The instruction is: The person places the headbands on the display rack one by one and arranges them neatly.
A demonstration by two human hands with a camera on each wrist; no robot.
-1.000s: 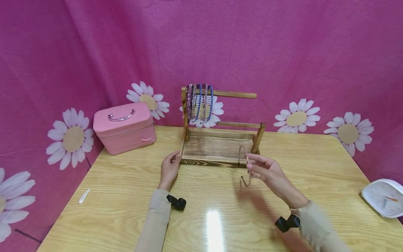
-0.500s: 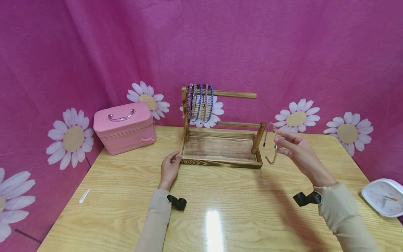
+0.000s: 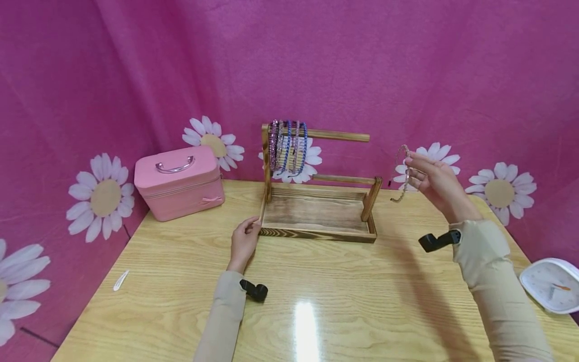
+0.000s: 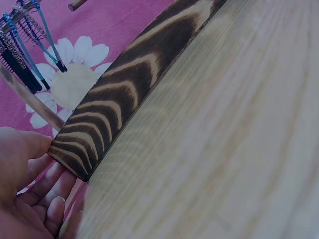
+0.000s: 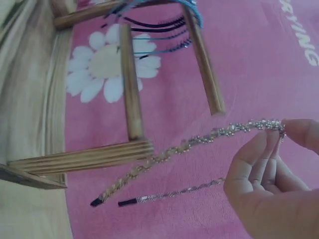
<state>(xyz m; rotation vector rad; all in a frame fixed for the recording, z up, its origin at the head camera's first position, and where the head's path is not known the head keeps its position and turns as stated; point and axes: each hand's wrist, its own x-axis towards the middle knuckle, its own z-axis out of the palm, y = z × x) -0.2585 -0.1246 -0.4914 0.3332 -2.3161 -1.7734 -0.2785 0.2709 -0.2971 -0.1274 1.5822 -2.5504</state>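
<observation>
My right hand [image 3: 436, 181] pinches a beaded headband [image 5: 199, 139] between thumb and fingers, raised right of the wooden stand. The headband's dark-tipped ends point left. My left hand [image 3: 244, 244] holds the front left corner of the stand's tray [image 3: 316, 235]; in the left wrist view the thumb lies at the corner of the striped wood [image 4: 104, 107] with fingers beneath. Several headbands [image 3: 288, 148], purple, silver and blue, hang on the stand's upper bar [image 3: 336, 134], gathered at its left end. That bar's right end is free. A lower bar [image 3: 346, 179] joins the short right post [image 3: 372, 198].
A pink vanity case [image 3: 178, 183] with a metal handle stands at the back left. A white hair clip [image 3: 120, 280] lies at the table's left, and a white clock [image 3: 552, 285] at the right edge. A pink flowered cloth [image 3: 362, 60] hangs behind the table.
My right hand has carried the headband from in front of the tray, first rightward past the tray, then upward and farther back. My left hand stays at the tray's corner.
</observation>
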